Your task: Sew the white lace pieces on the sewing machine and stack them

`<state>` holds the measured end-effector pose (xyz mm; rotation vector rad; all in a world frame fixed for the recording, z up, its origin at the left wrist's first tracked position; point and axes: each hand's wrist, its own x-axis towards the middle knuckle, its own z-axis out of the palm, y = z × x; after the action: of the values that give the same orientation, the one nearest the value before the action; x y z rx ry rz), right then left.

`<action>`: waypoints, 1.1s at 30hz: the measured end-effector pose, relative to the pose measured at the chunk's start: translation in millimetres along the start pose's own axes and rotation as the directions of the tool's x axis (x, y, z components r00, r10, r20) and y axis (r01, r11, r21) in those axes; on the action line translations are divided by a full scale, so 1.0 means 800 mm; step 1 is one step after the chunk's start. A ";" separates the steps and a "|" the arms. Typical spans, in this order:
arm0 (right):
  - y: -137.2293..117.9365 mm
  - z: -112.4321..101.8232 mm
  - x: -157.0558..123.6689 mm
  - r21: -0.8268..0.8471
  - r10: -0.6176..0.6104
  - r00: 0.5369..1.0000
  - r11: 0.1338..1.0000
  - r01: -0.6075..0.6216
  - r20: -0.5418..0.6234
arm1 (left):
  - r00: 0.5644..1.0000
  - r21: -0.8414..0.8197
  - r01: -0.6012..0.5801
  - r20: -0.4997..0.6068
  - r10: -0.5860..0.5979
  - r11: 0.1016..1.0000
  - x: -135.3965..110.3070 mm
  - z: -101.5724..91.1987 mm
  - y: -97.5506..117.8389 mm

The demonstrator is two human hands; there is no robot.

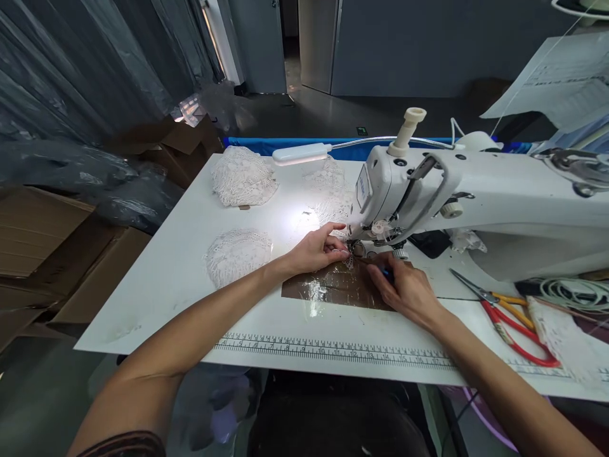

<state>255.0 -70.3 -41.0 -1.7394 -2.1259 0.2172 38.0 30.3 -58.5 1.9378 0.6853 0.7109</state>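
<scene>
My left hand (316, 251) is at the needle area of a white sewing machine (380, 181), thumb and fingers pinched together on the edge of a piece of white lace (349, 261). From the right, my right hand (402, 282) reaches in with fingers curled round a slim tool with a blue handle (387, 274). Its thin tip points left toward the presser foot; its exact kind is too small to tell. Under both hands lies a shiny brown sheet (328, 285) on the white table (166, 304). The machine head partly hides the needle.
White lace pieces lie in a heap (242, 174) and a flat pile (240, 254) to the left, with more lace (328, 190) behind my left hand. A lamp (302, 153) lights the spot. Red-handled scissors (514, 324) rest at right. Cardboard boxes (47, 247) stand left of the table.
</scene>
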 end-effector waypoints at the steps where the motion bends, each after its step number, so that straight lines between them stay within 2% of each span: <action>1: -0.002 0.003 0.007 -0.062 0.010 1.000 0.998 -0.010 -0.005 | 1.000 -0.036 0.026 0.000 -0.026 0.999 0.001 0.000 -0.001; 4: -0.008 0.011 0.021 -0.214 0.013 1.000 0.977 -0.012 0.005 | 0.996 -0.103 0.081 -0.014 -0.083 0.991 0.003 0.000 -0.005; 8: -0.012 0.019 0.028 -0.294 0.028 0.999 0.956 -0.021 0.018 | 0.995 -0.101 0.096 -0.021 -0.098 0.990 0.004 0.000 -0.010; 12: -0.013 0.023 0.032 -0.306 0.054 0.998 0.951 -0.040 0.039 | 0.996 -0.109 0.084 -0.029 -0.087 0.991 0.004 0.000 -0.009; 17: -0.011 0.028 0.035 -0.290 0.014 1.000 0.957 -0.013 0.003 | 0.982 -0.141 0.187 -0.009 -0.190 0.972 0.004 0.001 0.002; 24: -0.018 0.026 0.038 -0.330 0.002 0.999 0.944 0.011 0.039 | 0.958 -0.161 0.287 0.025 -0.287 0.944 0.005 0.001 0.015; 33: -0.018 0.025 0.040 -0.289 0.051 0.996 0.957 -0.026 0.077 | 0.976 -0.110 0.217 0.015 -0.217 0.970 0.005 0.005 0.012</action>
<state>229.3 -40.1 -47.9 -1.9650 -2.2780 -0.0118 45.4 26.7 -51.0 1.7308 0.8246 0.5971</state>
